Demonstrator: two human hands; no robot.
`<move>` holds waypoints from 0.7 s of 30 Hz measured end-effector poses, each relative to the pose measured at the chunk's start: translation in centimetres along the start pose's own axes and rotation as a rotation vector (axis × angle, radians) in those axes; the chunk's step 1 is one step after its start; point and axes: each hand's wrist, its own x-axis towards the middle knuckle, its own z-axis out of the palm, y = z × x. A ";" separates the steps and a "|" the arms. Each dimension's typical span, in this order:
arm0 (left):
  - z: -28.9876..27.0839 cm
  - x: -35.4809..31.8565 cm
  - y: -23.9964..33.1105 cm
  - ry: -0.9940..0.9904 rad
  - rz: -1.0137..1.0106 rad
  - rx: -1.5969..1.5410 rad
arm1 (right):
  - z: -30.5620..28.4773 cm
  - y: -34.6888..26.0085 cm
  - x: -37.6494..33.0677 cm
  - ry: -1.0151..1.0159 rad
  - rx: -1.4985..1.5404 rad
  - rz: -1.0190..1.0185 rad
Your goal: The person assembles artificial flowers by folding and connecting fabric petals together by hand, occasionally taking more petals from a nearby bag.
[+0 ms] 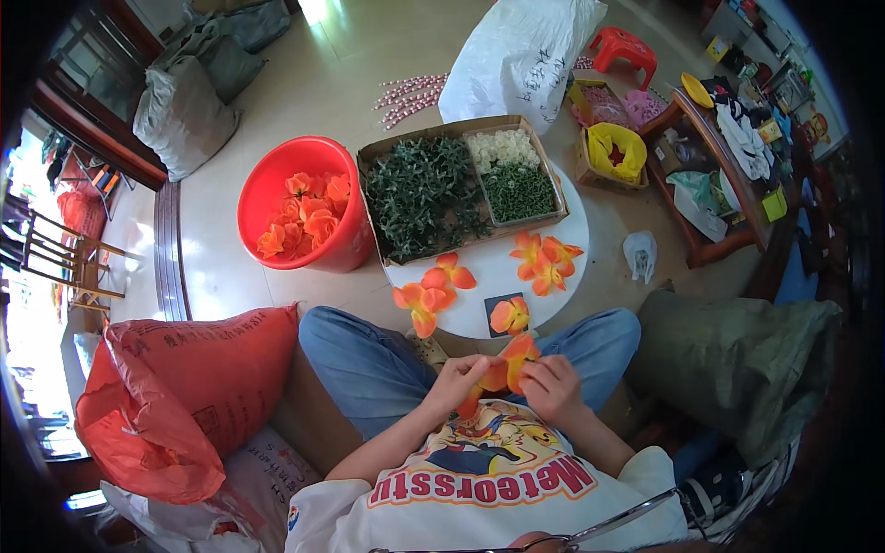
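Between my two hands, above my lap, are orange-yellow artificial flower petals [522,352]. My left hand [454,382] pinches them on one side, with fingers closed. My right hand [553,385] grips them on the other side, its fingers also closed. Just beyond, an orange flower [509,316] lies on a small dark square [491,324] on the white round table [456,323]. More orange flowers lie in two loose groups, one at the left [430,297] and one at the right [547,261] of the table top.
A cardboard box [366,198] on the table holds dark green leaves [419,194] and a clear tray [560,198] of green and whitish pieces. A red bucket [253,217] of orange flowers stands left. Sacks flank me, red [198,378] at left and dark green [728,359] at right.
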 end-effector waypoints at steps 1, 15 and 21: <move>0.1 0.0 -0.1 -0.002 -0.005 0.001 | 0.1 -0.1 0.0 0.000 0.001 0.005; 0.0 0.6 -1.1 0.025 -0.285 -0.494 | 0.1 -1.0 -0.7 -0.030 -0.016 -0.032; 0.5 0.6 0.1 0.048 -0.317 -0.718 | -0.2 -0.7 -0.7 -0.043 0.103 0.075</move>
